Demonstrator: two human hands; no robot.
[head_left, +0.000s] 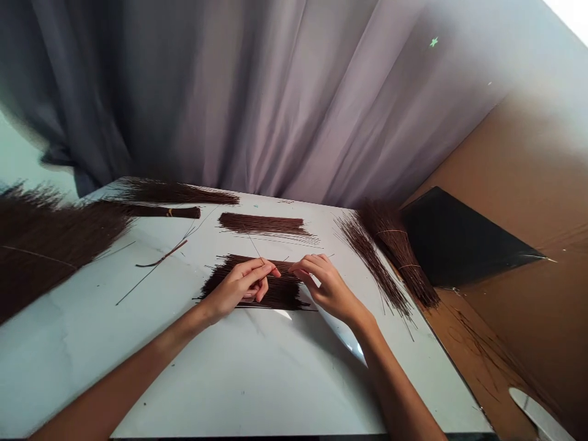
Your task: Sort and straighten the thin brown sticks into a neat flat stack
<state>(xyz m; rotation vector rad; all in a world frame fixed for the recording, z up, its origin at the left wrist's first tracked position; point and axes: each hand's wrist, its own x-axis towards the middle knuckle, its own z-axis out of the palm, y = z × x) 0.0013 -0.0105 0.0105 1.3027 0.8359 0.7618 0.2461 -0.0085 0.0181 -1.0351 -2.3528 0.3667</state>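
My left hand (245, 282) is closed in a pinch on a thin dark stick (255, 244), which slants up and to the left from the fingertips. Just to its right is my right hand (326, 285), fingers bent and drawn together toward the thumb. Whatever may be between those fingertips is too small to make out. Beneath both hands lies a wide pile of dark brown sticks (275, 291), partly covered by them. A smaller, neater row of similar sticks (261, 223) lies behind it on the white table (248, 373).
Large bushy bundles (50, 245) cover the left side, near a tied bundle (184, 212). Loose sticks (151, 269) and a curved brown strip (172, 250) lie left of centre. More bundles (390, 245) line the right edge, beside cardboard (519, 324). A grey curtain (275, 92) hangs behind.
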